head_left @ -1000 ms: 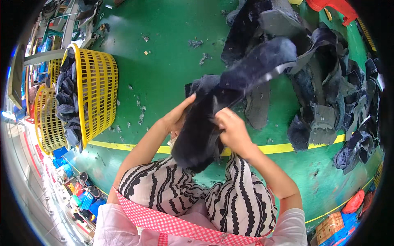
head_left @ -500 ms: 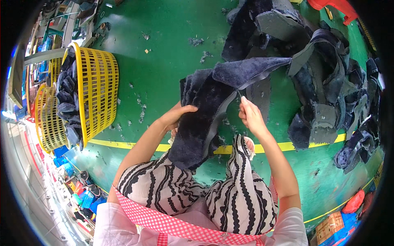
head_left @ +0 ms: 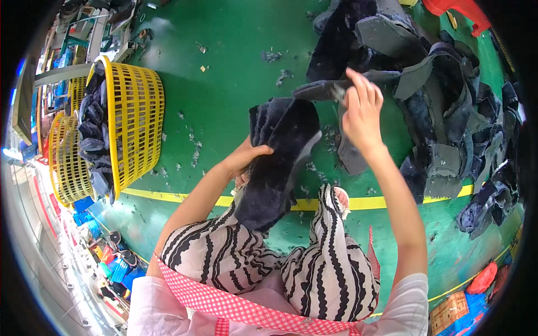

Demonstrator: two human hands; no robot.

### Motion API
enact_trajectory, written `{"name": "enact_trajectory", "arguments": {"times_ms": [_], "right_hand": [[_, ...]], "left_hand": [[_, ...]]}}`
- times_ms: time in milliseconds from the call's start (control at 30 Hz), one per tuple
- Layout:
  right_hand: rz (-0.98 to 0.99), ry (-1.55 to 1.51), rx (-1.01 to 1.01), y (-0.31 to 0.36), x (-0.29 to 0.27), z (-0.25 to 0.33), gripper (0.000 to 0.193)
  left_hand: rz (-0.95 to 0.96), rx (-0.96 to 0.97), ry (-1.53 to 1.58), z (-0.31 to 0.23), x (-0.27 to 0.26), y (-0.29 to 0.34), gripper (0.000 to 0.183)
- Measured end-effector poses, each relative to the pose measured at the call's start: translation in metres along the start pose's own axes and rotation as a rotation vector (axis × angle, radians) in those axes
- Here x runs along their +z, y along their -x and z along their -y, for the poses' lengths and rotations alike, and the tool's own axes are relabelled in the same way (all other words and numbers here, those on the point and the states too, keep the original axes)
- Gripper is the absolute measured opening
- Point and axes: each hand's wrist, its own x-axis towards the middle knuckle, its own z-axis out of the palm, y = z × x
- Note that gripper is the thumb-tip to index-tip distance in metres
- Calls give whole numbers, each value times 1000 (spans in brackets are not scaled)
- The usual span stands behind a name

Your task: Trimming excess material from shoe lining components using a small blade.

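Observation:
My left hand (head_left: 246, 158) is closed around a layered stack of dark blue plush fabric pieces (head_left: 283, 148), its thumb lying on top. The lower end of the stack rests by my knee. To the right, my right hand (head_left: 363, 112) is raised over a strip of the same fabric (head_left: 316, 91), fingers curled with the index finger upward. A small metallic tool (head_left: 339, 93) shows at its fingertips, too blurred to name its kind. A gap separates most of the strip from the stack. The strip runs behind my right hand toward the fabric heap.
A large heap of dark fabric strips (head_left: 443, 112) covers the floor at right. At left stands a yellow plastic basket (head_left: 137, 120) filled with dark pieces. A red stool (head_left: 476, 19) is at the far right. A yellow line (head_left: 386, 201) crosses the green floor, among lint scraps.
My right hand has moved up and to the right. The strip, which joined the upper piece of the stack at a seam, has come apart from it and swung upward. My left hand stays in place.

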Motion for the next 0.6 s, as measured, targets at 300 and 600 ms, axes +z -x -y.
{"name": "enact_trajectory", "arguments": {"times_ms": [300,600], "right_hand": [[-73,-289,81,-29,-11,25,15],[226,-812,6,64,-10,119,22]], "left_hand": [[-78,-93,82,13,-6,-5,78],[-12,-358,198,-55,29,29,47]]}}
